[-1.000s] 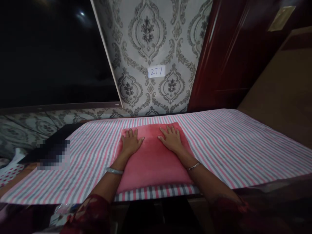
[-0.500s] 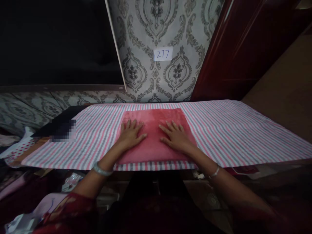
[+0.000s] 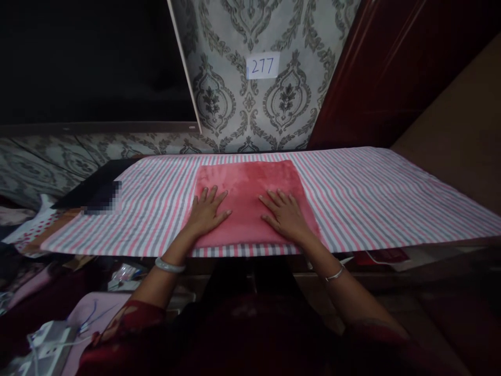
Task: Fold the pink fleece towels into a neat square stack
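Note:
A pinkish-red plush cloth [image 3: 245,214], roughly rectangular, lies flat in the middle of a striped tablecloth [image 3: 371,209]. It looks folded, though its layers cannot be made out. On its left side rests my left hand [image 3: 205,211], palm down with the fingers spread. My right hand [image 3: 287,214] lies likewise on the cloth's right side, fingers apart and thumb pointing inward. Neither hand grips anything. Darker smears in the pile show near the cloth's far edge.
Behind the table stands a patterned wall with a paper label [image 3: 262,66] reading 277. A large black screen [image 3: 94,62] is at the left, a dark red panel [image 3: 352,89] at the right. A white power strip [image 3: 49,344] with cables lies low at left.
The view has tipped down slightly, so the table sits higher in the picture. Both hands have slid a little nearer to me over the cloth, still flat.

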A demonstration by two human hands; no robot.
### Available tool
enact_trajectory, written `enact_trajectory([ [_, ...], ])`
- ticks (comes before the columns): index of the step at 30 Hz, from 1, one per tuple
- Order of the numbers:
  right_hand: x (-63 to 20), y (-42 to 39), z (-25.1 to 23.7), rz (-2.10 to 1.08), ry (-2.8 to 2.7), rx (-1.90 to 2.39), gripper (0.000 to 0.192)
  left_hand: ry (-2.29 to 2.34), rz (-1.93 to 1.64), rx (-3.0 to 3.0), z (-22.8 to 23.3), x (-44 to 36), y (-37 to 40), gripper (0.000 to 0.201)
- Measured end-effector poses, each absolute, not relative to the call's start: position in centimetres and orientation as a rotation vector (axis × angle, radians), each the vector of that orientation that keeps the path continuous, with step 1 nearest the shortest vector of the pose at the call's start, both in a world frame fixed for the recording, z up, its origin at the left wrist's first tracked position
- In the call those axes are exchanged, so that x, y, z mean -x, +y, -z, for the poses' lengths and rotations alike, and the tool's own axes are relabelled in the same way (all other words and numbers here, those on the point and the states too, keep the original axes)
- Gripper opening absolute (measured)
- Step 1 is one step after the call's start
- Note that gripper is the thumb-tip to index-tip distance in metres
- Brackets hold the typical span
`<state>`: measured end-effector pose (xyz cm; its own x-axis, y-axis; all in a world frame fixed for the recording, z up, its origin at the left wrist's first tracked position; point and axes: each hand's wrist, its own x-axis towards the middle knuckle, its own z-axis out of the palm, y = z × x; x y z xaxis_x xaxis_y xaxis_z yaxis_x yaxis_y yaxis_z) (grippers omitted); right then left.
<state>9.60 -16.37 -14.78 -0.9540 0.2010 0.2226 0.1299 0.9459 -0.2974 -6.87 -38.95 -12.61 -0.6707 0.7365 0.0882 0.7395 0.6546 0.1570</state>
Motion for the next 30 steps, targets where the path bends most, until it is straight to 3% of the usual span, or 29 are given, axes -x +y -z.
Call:
enact_trajectory([
  [8, -13.4, -13.0, 15.6, -0.675, -2.587, 0.247, 0.064, -2.931, 0.512, 0.997, 12.5, 8.6, -41.5, 0.07],
  [14, -14.9, -10.2, 17.0, -0.965, -2.252, 0.763, 0.075, -2.985, 1.128, 0.593, 12.4, 10.4, -43.0, 0.078],
  [21, -12.3, -8.4, 16.9, -1.132, -2.299, 0.888, 0.079, -2.851, 1.981, 0.242, 12.0, 11.5, -42.9, 0.093],
  [27, -9.4, -7.5, 16.1, -1.416, -2.237, 0.78, 0.084, -2.892, 1.938, 0.166, 11.5, 11.7, -42.7, 0.1],
  [30, -8.5, -7.3, 16.1, -1.618, -2.103, 0.677, 0.091, -2.847, 2.112, 0.189, 11.2, 11.6, -42.7, 0.106],
])
